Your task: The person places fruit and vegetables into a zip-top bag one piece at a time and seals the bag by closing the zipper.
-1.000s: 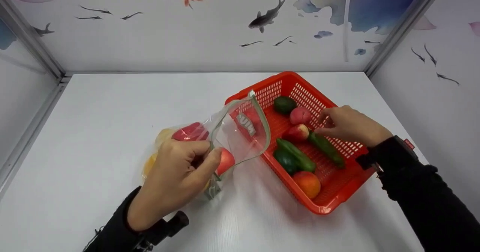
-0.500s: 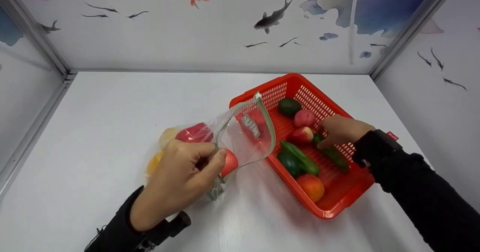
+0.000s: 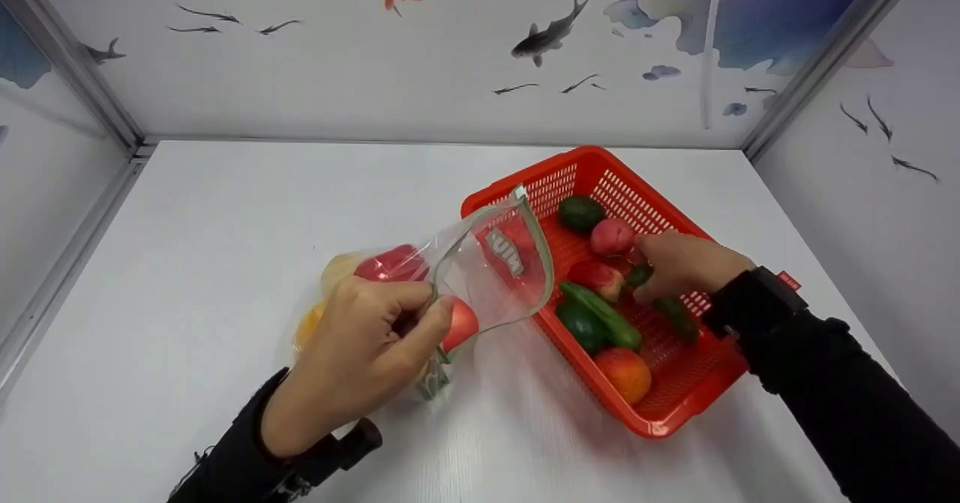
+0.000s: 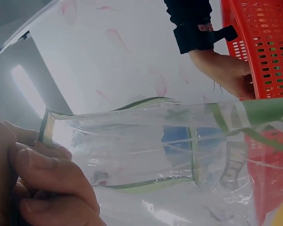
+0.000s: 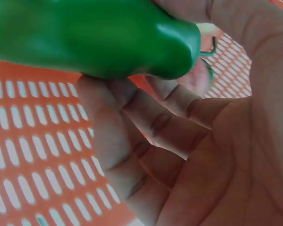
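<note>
My left hand (image 3: pixel 360 353) pinches the green-edged rim of a clear zip bag (image 3: pixel 491 297), whose mouth gapes toward the basket. Inside the bag are a red piece (image 3: pixel 394 264), a round red fruit (image 3: pixel 461 324) and yellow pieces, partly behind the hand. Reaching into the red basket (image 3: pixel 658 426), my right hand (image 3: pixel 686 263) grips a long green pepper (image 5: pixel 94 37), thumb above and fingertips below. The hand covers part of the pepper in the head view. Just left of these fingers lies a red apple-like fruit (image 3: pixel 596 276).
Around them in the basket are an avocado (image 3: pixel 581 214), a pink round fruit (image 3: pixel 612 237), another long green pepper (image 3: pixel 600 315), a dark green rounded one (image 3: pixel 577 323) and an orange-red fruit (image 3: pixel 624 375). White panels with painted fish enclose the white table (image 3: pixel 247 211).
My right hand has lowered into the basket and taken hold of the green pepper. The red fruit beside it has shifted and turned slightly. My left hand keeps its grip on the bag.
</note>
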The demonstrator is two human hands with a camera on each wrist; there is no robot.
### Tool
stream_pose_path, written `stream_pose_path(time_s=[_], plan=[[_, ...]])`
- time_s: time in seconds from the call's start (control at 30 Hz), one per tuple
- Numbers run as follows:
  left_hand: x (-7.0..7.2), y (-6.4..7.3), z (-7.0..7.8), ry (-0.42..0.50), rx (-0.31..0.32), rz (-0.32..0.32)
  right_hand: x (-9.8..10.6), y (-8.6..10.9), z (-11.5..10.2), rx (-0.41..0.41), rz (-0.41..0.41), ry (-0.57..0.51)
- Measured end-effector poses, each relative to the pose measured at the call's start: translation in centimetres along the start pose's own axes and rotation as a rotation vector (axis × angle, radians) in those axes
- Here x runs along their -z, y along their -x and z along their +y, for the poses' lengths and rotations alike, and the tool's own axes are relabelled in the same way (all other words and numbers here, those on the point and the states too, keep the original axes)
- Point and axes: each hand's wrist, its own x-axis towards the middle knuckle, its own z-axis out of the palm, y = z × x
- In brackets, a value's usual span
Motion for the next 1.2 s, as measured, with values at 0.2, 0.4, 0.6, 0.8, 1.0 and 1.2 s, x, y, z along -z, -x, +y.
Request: stream_pose_path(time_s=[0.2,0.4,0.6,0.8,1.0,1.2], plan=[[0.1,-0.1,-0.1,-0.013,-0.030,0.035,1.2,2.5,0.0,0.086,0.149,-0.057],[0.3,-0.3,-0.1,-0.070,-0.061,0.065,1.9,5.1,0.0,0.172,0.313,-0.139],[0.3,-0.3,-0.2,-0.073,-0.070,0.068,1.9,7.5,-0.1,0.249,0.526,-0.192],[0.2,-0.3,-0.2,-0.066,-0.083,0.075,2.1,9.7,-0.7,0.356,0.737,-0.306],[0.3,-0.2,-0.1,-0.058,-0.075,0.070,2.5,11.6,-2.7,0.431,0.871,-0.399],[0.3,-0.2,0.0,-0.050,-0.067,0.064,2.7,12.9,-5.5,0.536,0.912,-0.518]])
